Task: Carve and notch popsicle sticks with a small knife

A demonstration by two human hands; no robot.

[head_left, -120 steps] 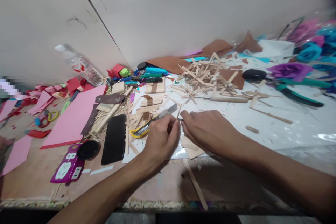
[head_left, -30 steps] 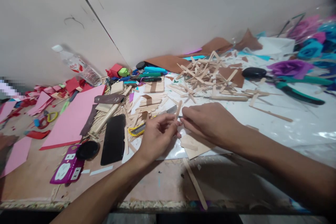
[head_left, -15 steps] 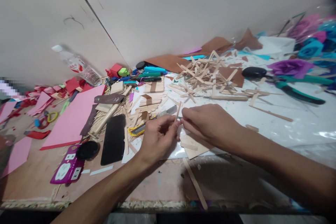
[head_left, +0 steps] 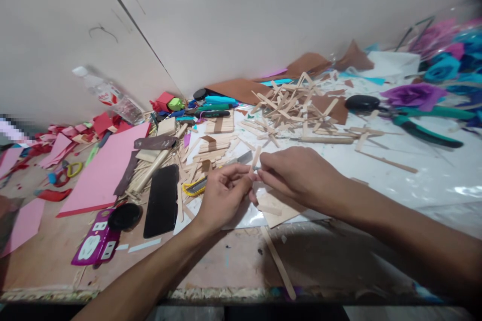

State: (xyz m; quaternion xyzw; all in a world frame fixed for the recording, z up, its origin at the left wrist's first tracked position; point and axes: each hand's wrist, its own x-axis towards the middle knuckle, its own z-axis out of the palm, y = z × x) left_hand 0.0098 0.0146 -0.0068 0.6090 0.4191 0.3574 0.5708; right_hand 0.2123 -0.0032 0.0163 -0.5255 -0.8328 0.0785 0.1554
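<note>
My left hand [head_left: 222, 195] pinches a thin wooden craft stick [head_left: 255, 157] that stands nearly upright between both hands. My right hand [head_left: 297, 173] is closed in a pinch at the stick's lower end; what it grips there is too small to make out. Both hands hover over a clear plastic sheet [head_left: 395, 180] and a tan card piece [head_left: 276, 208]. A yellow utility knife [head_left: 214, 175] lies just left of my left hand with its blade out.
A heap of craft sticks [head_left: 293, 108] lies behind the hands. A black phone [head_left: 161, 200], purple power strip [head_left: 94, 243] and pink paper [head_left: 105, 168] lie at left. Green-handled pliers [head_left: 414, 120] and paper flowers [head_left: 414, 95] are at right. One long stick [head_left: 278, 263] lies near the front edge.
The hands have stayed together on the stick, shifting only slightly. The view has drifted a little.
</note>
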